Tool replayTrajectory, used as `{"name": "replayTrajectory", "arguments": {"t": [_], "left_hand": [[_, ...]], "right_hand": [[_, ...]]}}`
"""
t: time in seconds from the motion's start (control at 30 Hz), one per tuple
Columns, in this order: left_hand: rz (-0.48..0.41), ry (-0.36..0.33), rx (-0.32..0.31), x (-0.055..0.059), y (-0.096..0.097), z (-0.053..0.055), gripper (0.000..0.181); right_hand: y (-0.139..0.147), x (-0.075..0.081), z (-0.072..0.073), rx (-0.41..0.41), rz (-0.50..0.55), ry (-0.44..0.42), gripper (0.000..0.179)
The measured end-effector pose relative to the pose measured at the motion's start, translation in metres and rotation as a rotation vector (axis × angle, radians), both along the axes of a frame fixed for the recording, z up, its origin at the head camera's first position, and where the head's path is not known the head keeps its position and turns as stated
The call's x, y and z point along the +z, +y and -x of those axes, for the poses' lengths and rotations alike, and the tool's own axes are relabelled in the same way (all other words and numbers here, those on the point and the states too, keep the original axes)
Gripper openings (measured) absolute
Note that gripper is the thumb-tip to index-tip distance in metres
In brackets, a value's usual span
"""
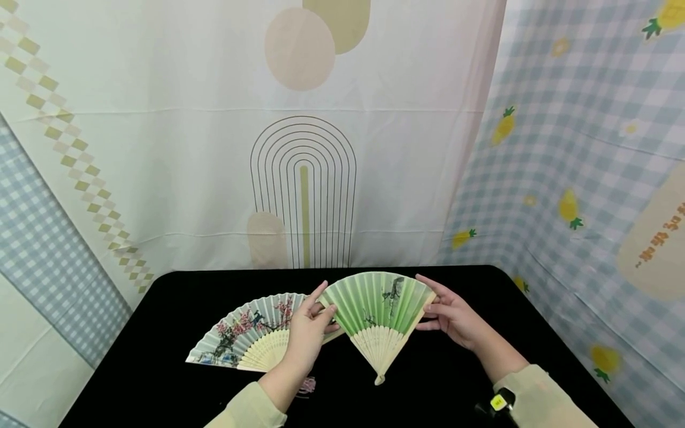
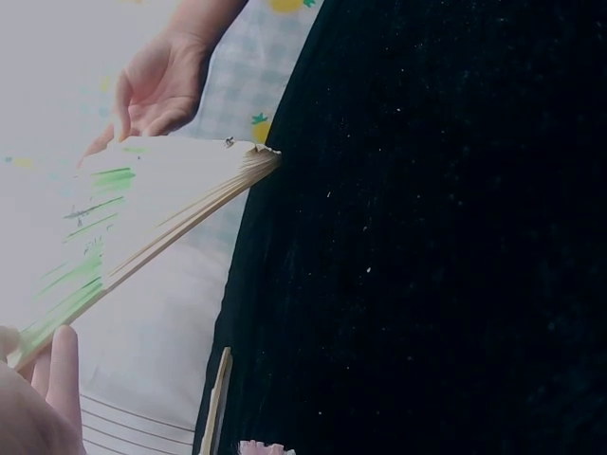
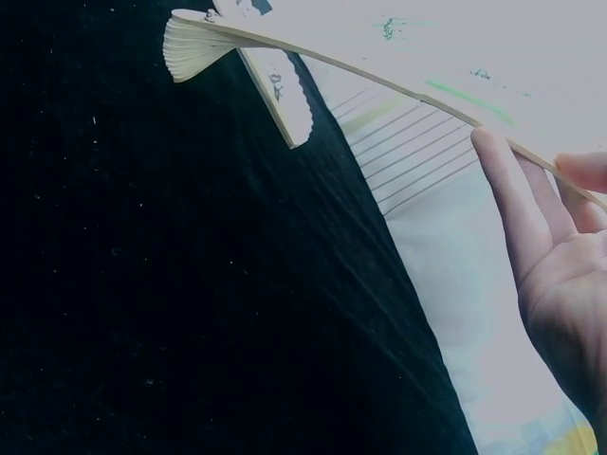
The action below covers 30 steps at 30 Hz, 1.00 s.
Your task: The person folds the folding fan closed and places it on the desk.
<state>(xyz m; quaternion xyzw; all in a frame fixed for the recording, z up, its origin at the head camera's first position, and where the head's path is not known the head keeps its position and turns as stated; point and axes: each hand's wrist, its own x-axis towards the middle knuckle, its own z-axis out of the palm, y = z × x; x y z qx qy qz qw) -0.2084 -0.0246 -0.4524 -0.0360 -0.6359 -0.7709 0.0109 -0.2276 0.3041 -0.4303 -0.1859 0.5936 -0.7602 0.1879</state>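
Note:
A green folding fan [image 1: 369,303] with a dark ink drawing and pale ribs is spread between my two hands, its pivot end pointing down toward me. My left hand [image 1: 310,333] pinches its left outer edge between thumb and fingers. On the opposite edge, my right hand [image 1: 455,312] pinches the guard stick the same way; in the right wrist view its fingers [image 3: 517,194] lie under the stick. Behind my left hand a white folding fan [image 1: 230,327] with pink blossoms lies spread on the black table, partly hidden by that hand.
The black cloth-covered table [image 1: 417,386] reaches back to a patterned curtain [image 1: 203,178]. A pink tassel [image 1: 307,385] lies by my left wrist. Another curtain with pineapples [image 1: 567,137] hangs at the right. A dark watch-like device [image 1: 500,401] sits at my right sleeve.

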Motion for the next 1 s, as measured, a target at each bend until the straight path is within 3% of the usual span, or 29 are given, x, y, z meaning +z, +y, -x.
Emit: {"name": "replayTrajectory", "arguments": {"t": [0.43,1.0], "left_hand": [[0.017,-0.017,-0.041,0.0007,0.0016,0.0006,0.058],[0.036,-0.039,-0.09,-0.0006,0.0011,0.0034,0.064]], "right_hand": [[-0.0024,-0.0023,-0.0008,0.04,0.004,-0.012,0.067],[-0.0078,0.0016,-0.0013,0.032,-0.034,-0.035,0.071]]}}
